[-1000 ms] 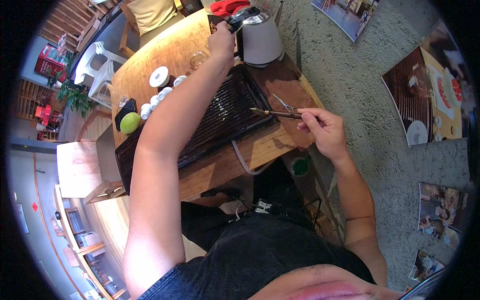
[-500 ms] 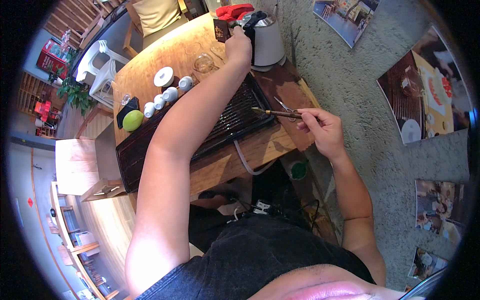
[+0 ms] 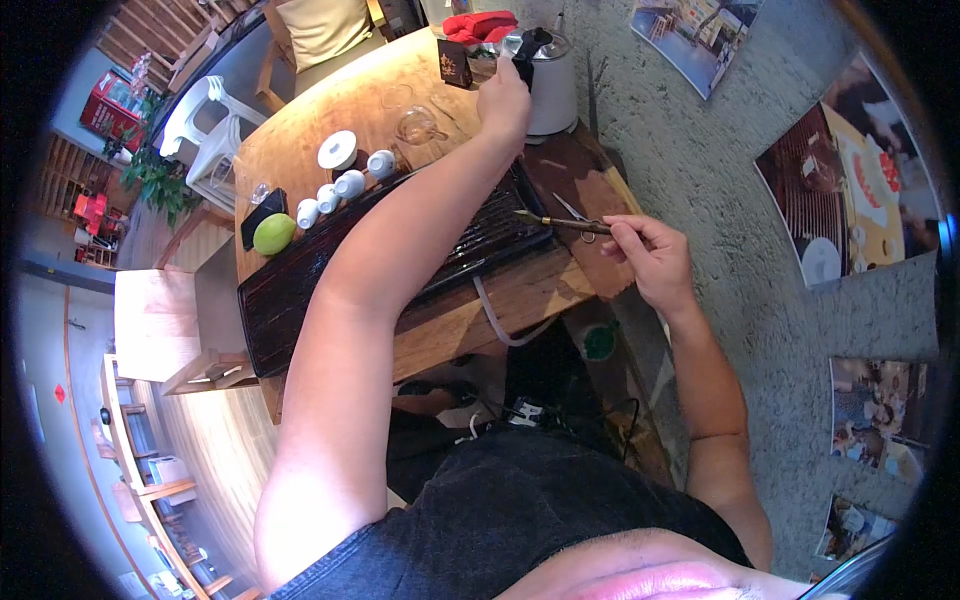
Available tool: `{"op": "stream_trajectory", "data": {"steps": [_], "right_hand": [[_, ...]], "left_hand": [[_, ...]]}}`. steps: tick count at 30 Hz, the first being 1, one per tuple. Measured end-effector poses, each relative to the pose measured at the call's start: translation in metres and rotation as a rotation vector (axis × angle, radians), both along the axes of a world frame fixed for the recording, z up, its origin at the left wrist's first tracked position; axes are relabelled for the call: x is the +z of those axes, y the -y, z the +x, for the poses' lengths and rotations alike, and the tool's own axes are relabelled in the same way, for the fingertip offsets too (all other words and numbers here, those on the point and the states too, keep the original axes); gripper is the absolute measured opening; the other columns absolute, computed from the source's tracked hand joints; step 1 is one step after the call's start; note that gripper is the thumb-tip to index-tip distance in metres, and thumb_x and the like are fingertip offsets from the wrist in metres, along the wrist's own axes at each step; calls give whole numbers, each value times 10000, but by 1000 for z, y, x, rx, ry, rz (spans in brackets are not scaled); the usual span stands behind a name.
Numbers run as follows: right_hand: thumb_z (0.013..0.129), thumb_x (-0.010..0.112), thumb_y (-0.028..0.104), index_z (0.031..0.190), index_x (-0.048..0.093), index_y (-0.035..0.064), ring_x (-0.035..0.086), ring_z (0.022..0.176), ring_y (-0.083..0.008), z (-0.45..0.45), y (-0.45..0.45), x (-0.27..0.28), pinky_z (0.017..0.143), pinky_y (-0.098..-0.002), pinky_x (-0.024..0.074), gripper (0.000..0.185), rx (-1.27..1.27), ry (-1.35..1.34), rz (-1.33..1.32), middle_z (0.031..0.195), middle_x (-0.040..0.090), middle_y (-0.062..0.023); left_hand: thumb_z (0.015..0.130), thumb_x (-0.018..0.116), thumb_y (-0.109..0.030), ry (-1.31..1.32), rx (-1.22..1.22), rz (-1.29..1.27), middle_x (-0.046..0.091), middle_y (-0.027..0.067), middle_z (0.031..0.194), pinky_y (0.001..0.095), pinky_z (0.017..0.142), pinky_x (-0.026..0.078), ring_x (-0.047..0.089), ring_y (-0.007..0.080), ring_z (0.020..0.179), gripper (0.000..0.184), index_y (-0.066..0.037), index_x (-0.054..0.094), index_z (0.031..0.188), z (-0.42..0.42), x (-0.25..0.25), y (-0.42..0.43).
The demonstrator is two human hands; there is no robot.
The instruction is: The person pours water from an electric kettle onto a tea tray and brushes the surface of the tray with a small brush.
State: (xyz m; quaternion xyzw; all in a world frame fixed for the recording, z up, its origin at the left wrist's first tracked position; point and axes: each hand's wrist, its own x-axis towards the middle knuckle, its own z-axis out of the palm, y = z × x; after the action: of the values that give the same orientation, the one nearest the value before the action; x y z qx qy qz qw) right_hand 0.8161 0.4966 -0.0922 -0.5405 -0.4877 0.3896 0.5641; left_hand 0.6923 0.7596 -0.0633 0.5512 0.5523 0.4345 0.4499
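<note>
L hand (image 3: 503, 105) at kettle (image 3: 552, 100), R hand (image 3: 652, 262) w/ thin tool (image 3: 572, 222)

L hand is up against the kettle's black handle (image 3: 526, 62), far side of the table (image 3: 305, 128) by the wall; fingertips hidden behind the hand, so can't tell if it's clamped on. Kettle's L side partly covered by hand & handle.

R hand is clamped on the thin tool, pinched btwn thumb & fingers; grip end hidden in the hand. Tip points L, over the near R corner of the dark tray (image 3: 275, 322); too small to say if brush or pick. Scissors (image 3: 570, 206) lie just beyond, partly blocked by the tool.

L forearm hides the middle of the tray. Along its far edge: 4 white cups (image 3: 348, 184), tipped over; green fruit (image 3: 274, 234) at L end, covering a bit of a flat black thing (image 3: 264, 213). Glass pot (image 3: 417, 126) near the forearm, see-through, outline hard to make out. Red cloth (image 3: 480, 27) behind, part-hidden by the kettle.
</note>
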Motion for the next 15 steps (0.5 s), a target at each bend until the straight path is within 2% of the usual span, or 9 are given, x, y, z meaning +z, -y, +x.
{"op": "stream_trajectory", "data": {"steps": [3,4,7,12,15], "right_hand": [[1003,638,136,1116,721,-9,681,775,-90,0,0,-1,710,-229,546,202,-8,-15,5,851,718,-26],[1003,638,132,1115,721,-11,682,778,-91,0,0,-1,716,-230,549,200,-9,-19,8,851,718,-27],[1002,638,128,1115,721,-13,681,776,-90,1,1,1,716,-231,550,199,-9,0,23,864,720,-31],[1003,639,133,1115,719,-19,682,781,-94,1,3,3,720,-237,554,205,-13,-7,14,878,722,-34],[1003,640,136,1116,719,-17,682,781,-96,3,4,5,721,-240,555,206,-30,-30,10,878,723,-38]], "left_hand": [[1019,309,-582,56,46,-15,666,336,1116,469,965,459,620,463,1121,788,113,659,1138,7,-12,-5],[1019,309,-582,58,46,-13,666,336,1116,469,965,459,620,463,1121,788,113,659,1138,9,-13,-5],[1026,307,-559,172,72,-20,673,332,1095,476,964,457,622,473,1110,765,110,666,1121,11,-14,-7],[1047,274,-507,20,147,57,688,306,1015,492,932,462,643,467,1022,740,111,680,1031,10,-27,-14],[1048,263,-520,-8,66,31,691,294,996,500,926,460,646,460,999,748,96,682,985,3,-11,1]]}}
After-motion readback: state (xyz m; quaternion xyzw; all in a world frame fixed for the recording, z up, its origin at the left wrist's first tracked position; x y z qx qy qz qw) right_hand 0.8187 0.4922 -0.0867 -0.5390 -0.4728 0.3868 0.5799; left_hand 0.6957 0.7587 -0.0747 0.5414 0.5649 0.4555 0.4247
